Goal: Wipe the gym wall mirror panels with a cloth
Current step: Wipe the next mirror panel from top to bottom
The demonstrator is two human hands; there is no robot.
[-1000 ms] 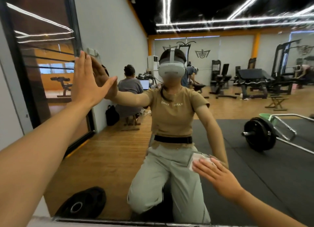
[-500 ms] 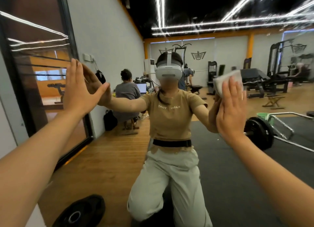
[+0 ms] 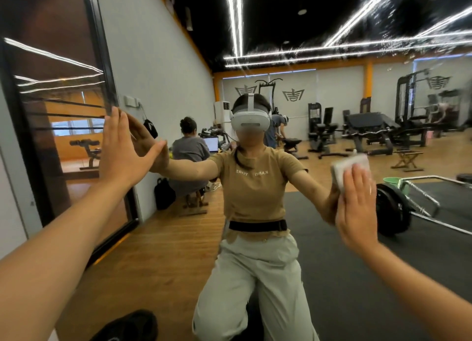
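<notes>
The wall mirror panel fills most of the head view and reflects me kneeling in front of it. My left hand lies flat and open against the glass at the upper left, fingers together, close to the mirror's left edge. My right hand presses a folded white cloth flat against the glass at mid-right; the cloth shows above my fingertips. Wet streaks and droplets smear the upper part of the mirror.
A black-framed dark panel stands to the left of the mirror. A black weight plate lies on the floor at the lower left. The reflection shows gym machines, a barbell plate, a green bucket and a seated person.
My right hand carried the cloth from low on the glass up to about shoulder height, then slid a little down and to the right. My left hand stayed planted on the mirror.
</notes>
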